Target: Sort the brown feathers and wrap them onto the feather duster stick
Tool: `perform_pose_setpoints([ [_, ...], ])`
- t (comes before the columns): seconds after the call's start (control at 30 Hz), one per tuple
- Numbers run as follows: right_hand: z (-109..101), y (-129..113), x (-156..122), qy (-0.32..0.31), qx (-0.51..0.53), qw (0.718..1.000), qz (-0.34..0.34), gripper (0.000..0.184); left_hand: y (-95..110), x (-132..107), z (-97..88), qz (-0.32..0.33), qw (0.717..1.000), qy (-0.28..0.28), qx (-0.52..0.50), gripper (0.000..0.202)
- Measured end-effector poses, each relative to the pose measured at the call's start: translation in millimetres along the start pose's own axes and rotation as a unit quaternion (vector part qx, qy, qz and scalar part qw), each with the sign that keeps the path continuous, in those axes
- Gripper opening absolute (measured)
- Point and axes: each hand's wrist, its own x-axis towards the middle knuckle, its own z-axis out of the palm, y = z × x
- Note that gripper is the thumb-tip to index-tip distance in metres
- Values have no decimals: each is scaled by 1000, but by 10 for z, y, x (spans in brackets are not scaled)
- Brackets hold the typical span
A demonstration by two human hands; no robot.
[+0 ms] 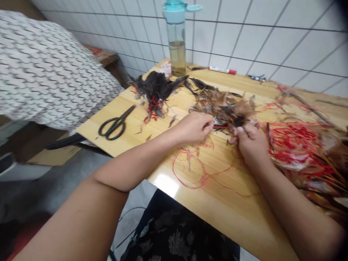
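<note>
Spanning left-right at frame centre over the pale wooden surface [244,221], a small red-tied bundle of brown feathers [227,124] is pinched at either end by the closed fingers of left hand [194,127] and right hand [251,143].

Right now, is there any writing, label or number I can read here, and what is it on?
No text can be read.
The marker: print too blurred.
The red-and-white pack by the bottle: label too blurred.
The feathers in left hand and right hand: no writing.

Red thread [220,127], brown feathers [221,105], green-handled scissors [115,125]
</note>
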Motion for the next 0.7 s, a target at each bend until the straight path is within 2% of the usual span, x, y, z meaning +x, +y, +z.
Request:
perform_pose_setpoints([
  [0.1,-4,14,10,22,-34,999,-11,20,-50,23,-96,3,999,33,21,13],
  [0.23,6,66,32,29,-31,999,15,18,-160,-49,-337,-43,996,74,32,16],
  [0.4,11,80,34,35,-25,998,47,14,-446,-454,-740,-136,985,98,50,13],
  [0.53,27,71,46,35,-31,998,29,18,-748,-810,-1048,-204,949,205,122,15],
  [0.6,35,77,51,38,-33,999,20,18,-867,-907,-1135,-224,932,238,157,13],
  [0.7,38,89,49,35,-35,998,28,16,-997,-928,-1131,-246,924,242,166,10],
])
